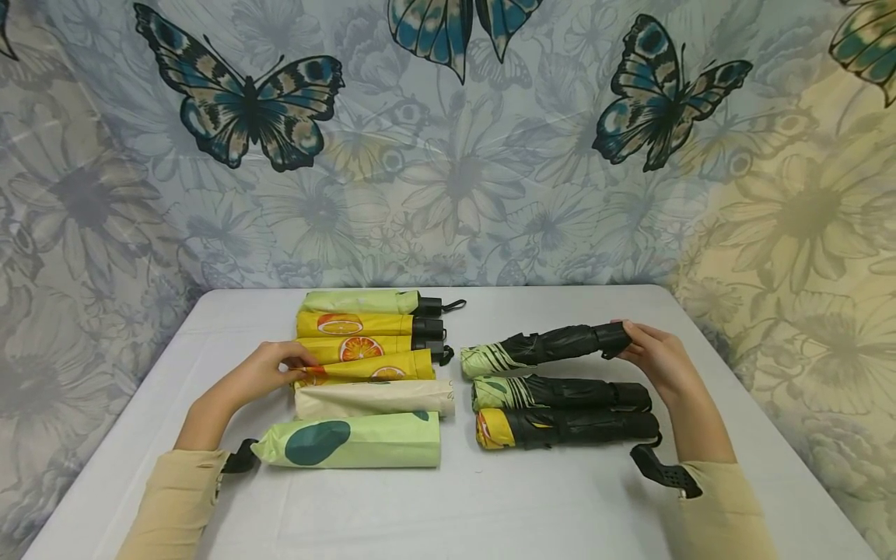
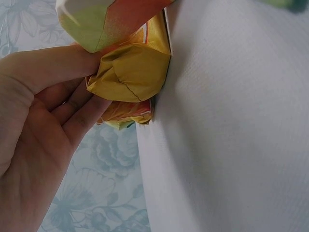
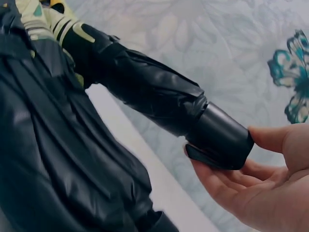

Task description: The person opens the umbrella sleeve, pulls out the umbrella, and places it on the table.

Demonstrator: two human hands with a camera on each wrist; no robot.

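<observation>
My left hand [image 1: 259,373] pinches the left end of a yellow umbrella sleeve [image 1: 402,367] printed with orange slices; the left wrist view shows its gathered yellow end [image 2: 130,72] between thumb and fingers. Next to it lie a cream sleeve [image 1: 378,399] and a light green sleeve with dark ovals [image 1: 392,439]. My right hand [image 1: 661,358] grips the black handle [image 3: 222,135] of a folded umbrella [image 1: 560,344] with a black underside and a green striped tip. That umbrella slants up toward the hand, its tip low at the left.
Behind the left hand lie a green sleeved umbrella [image 1: 360,302] and two yellow ones [image 1: 378,324], black handles to the right. Nearer than the held umbrella are a green-tipped folded umbrella [image 1: 574,393] and a yellow-tipped one [image 1: 581,428]. A butterfly-print cloth [image 1: 462,218] hangs behind the white table [image 1: 462,513].
</observation>
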